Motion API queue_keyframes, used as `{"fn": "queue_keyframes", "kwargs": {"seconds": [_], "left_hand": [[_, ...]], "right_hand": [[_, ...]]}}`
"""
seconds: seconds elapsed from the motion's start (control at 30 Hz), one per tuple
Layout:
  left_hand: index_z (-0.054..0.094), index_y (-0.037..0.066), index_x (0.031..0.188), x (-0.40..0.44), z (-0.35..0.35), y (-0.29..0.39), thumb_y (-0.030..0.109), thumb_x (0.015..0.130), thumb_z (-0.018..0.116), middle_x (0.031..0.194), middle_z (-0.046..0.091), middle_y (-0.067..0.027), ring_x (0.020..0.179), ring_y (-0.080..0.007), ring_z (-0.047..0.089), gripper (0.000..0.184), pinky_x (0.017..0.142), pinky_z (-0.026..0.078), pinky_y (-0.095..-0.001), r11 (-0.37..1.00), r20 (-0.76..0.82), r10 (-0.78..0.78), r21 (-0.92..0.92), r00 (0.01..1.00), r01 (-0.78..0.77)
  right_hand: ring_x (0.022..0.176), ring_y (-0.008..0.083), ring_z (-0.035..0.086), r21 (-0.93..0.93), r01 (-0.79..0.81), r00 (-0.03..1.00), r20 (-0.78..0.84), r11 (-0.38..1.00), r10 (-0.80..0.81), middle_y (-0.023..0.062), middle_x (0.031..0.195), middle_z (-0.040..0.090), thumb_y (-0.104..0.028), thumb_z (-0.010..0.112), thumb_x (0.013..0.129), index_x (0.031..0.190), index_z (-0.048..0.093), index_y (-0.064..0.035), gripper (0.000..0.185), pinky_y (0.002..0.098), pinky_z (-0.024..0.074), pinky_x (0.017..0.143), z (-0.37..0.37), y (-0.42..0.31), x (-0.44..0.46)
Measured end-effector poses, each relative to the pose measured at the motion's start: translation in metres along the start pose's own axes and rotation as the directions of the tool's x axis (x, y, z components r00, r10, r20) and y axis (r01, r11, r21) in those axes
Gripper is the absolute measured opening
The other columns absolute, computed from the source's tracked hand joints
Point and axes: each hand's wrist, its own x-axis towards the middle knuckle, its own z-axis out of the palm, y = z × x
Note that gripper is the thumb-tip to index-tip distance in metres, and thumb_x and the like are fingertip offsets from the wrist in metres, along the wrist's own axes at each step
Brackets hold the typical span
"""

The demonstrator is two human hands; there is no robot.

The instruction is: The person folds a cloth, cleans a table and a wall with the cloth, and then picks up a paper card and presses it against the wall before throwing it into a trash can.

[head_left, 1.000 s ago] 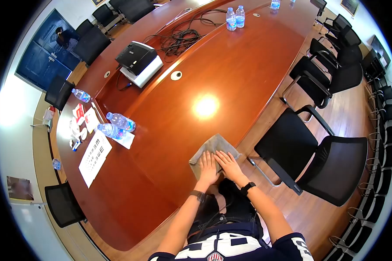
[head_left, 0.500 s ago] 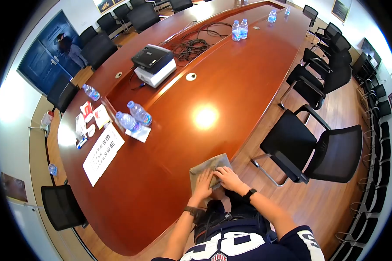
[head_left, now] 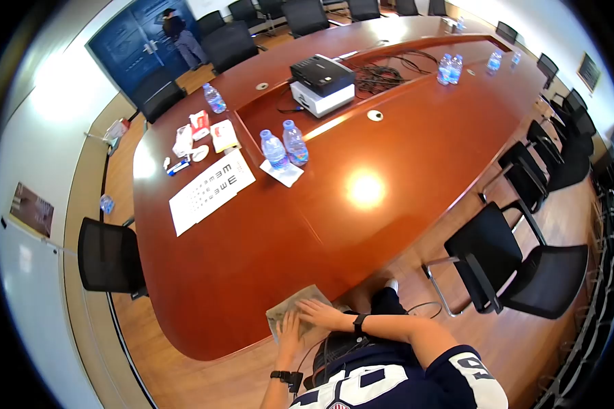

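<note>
A folded grey-beige cloth (head_left: 305, 295) lies on the near edge of the reddish-brown wooden table (head_left: 252, 273). My left hand (head_left: 288, 332) rests on its left part with fingers stretched out. Over the right part of the cloth, my right hand (head_left: 318, 313) lies flat with its fingers spread. The two hands are close together, and part of the cloth is hidden under them.
Two water bottles (head_left: 284, 146) stand on white paper, near a printed eye chart (head_left: 211, 191). A projector (head_left: 322, 75) sits on a white box beside coiled cables (head_left: 382, 76). A black chair (head_left: 484, 238) stands to the right. Another person (head_left: 181, 37) is by the blue door.
My hands and the cloth have moved left along the table's near edge. My view has shifted, so the bottles and projector appear farther right. The person by the door has moved.
</note>
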Motion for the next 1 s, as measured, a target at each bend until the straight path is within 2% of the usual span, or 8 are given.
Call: {"fn": "queue_keyframes", "kwargs": {"seconds": [0.07,0.2,0.27,0.33,0.47,0.57,0.8,1.0], "left_hand": [[0.031,0.003,0.139,-0.004,0.0,0.003,0.025,0.073,0.06,0.149,0.023,-0.0157,0.139,-0.0303,0.015,0.076,0.11,0.009,-0.0553,0.994,0.0,-0.065,0.088,0.998,0.065],[0.028,0.0,0.14,0.008,0.015,0.021,0.038,0.074,0.064,0.15,0.018,-0.0162,0.14,-0.0331,0.011,0.084,0.106,0.004,-0.0624,0.986,-0.117,-0.169,-0.021,0.979,0.168],[0.029,0.0,0.14,0.017,0.017,0.028,0.037,0.074,0.064,0.15,0.019,-0.0163,0.14,-0.0331,0.011,0.083,0.106,0.004,-0.0623,0.978,-0.156,-0.185,0.064,0.97,0.197],[0.029,0.001,0.14,0.021,0.019,0.032,0.029,0.073,0.066,0.15,0.018,-0.0185,0.14,-0.0336,0.011,0.081,0.107,0.005,-0.0618,0.966,-0.161,-0.199,0.131,0.967,0.221],[0.032,0.005,0.14,0.024,0.019,0.04,0.019,0.069,0.068,0.149,0.013,-0.0247,0.139,-0.0402,0.009,0.081,0.107,0.007,-0.0603,0.968,-0.242,-0.221,0.059,0.945,0.242],[0.034,0.008,0.14,0.036,0.017,0.048,0.019,0.069,0.067,0.149,0.011,-0.0251,0.138,-0.0421,0.008,0.08,0.107,0.007,-0.06,0.965,-0.23,-0.229,0.072,0.946,0.251],[0.028,0.01,0.143,0.099,0.007,0.102,0.024,0.072,0.068,0.15,0.008,-0.0242,0.139,-0.0411,0.006,0.083,0.107,0.006,-0.0606,0.968,0.006,-0.171,0.189,0.985,0.167],[0.026,0.011,0.144,0.162,0.044,0.178,0.027,0.072,0.07,0.15,0.008,-0.0229,0.139,-0.0413,0.005,0.085,0.106,0.007,-0.0629,0.96,-0.016,-0.155,0.235,0.988,0.154]], "right_hand": [[0.131,0.035,0.032,0.029,0.025,0.999,0.021,0.999,-0.026,0.021,0.142,0.032,-0.013,0.047,0.085,0.124,0.045,-0.0058,0.04,0.0442,0.0276,0.107,0.009,0.002,0.003],[0.133,0.0282,0.032,0.039,0.032,0.999,0.004,0.999,-0.032,0.0143,0.145,0.031,-0.014,0.044,0.087,0.134,0.038,-0.0082,0.048,0.0402,0.0283,0.108,0.009,0.019,-0.007],[0.133,0.024,0.033,-0.024,0.043,0.999,0.02,0.999,-0.042,0.0098,0.147,0.029,-0.014,0.045,0.087,0.139,0.033,-0.0105,0.054,0.0378,0.0279,0.109,0.004,0.021,-0.011],[0.134,0.0247,0.031,0.052,0.019,0.999,0.027,0.998,-0.021,0.0097,0.148,0.028,-0.009,0.049,0.082,0.14,0.032,-0.011,0.06,0.0379,0.026,0.11,0.002,0.022,-0.013],[0.135,0.0239,0.028,0.121,0.001,0.997,0.08,0.993,-0.011,0.0086,0.149,0.026,-0.003,0.053,0.078,0.142,0.03,-0.0106,0.068,0.0378,0.0238,0.112,-0.006,0.026,-0.019],[0.136,0.0231,0.028,0.119,0.025,0.995,0.093,0.993,-0.036,0.0083,0.149,0.026,-0.006,0.048,0.082,0.142,0.029,-0.0102,0.063,0.0375,0.0237,0.112,-0.018,0.042,-0.021],[0.135,0.0232,0.031,0.188,0.074,0.997,0.006,0.979,-0.076,0.0102,0.147,0.03,-0.01,0.044,0.086,0.139,0.034,-0.0073,0.054,0.037,0.0258,0.11,-0.045,0.114,-0.073],[0.134,0.0243,0.032,0.193,0.108,0.994,-0.002,0.975,-0.11,0.0113,0.146,0.03,-0.008,0.045,0.084,0.138,0.035,-0.0058,0.056,0.0375,0.0272,0.109,-0.086,0.189,-0.136]]}}
